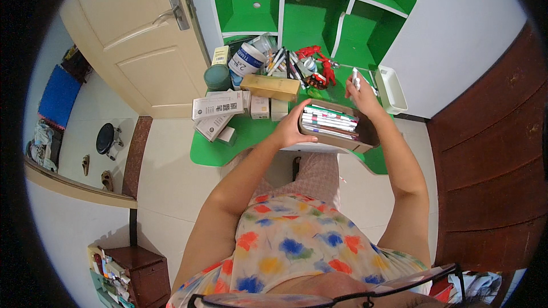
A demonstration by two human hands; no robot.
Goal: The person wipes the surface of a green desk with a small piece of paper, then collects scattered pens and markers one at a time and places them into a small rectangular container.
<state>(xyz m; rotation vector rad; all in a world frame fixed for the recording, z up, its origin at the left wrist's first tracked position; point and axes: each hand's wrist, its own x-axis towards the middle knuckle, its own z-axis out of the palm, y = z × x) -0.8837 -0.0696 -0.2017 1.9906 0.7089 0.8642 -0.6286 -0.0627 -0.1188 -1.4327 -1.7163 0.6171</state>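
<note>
My left hand (291, 129) grips the left end of a brown cardboard box (369, 132) at the desk's front edge. Rows of pens (329, 123), mostly white, lie lengthwise inside it and fill its left part. Above the box's right end, my right hand (364, 100) is closed around a white marker (356, 78); whether more than one is in it I cannot tell. Behind the box, a loose heap of pens and markers (283, 64) lies on the desk, with a red toy figure (327, 69) beside it.
On the green desk (211, 153) stand white cartons (220, 106), a gold box (270, 88), a white tub (247, 60) and a dark green jar (217, 77). A pale tray (392, 90) sits at the right edge. Green shelves (311, 11) rise behind; a door (137, 40) is left.
</note>
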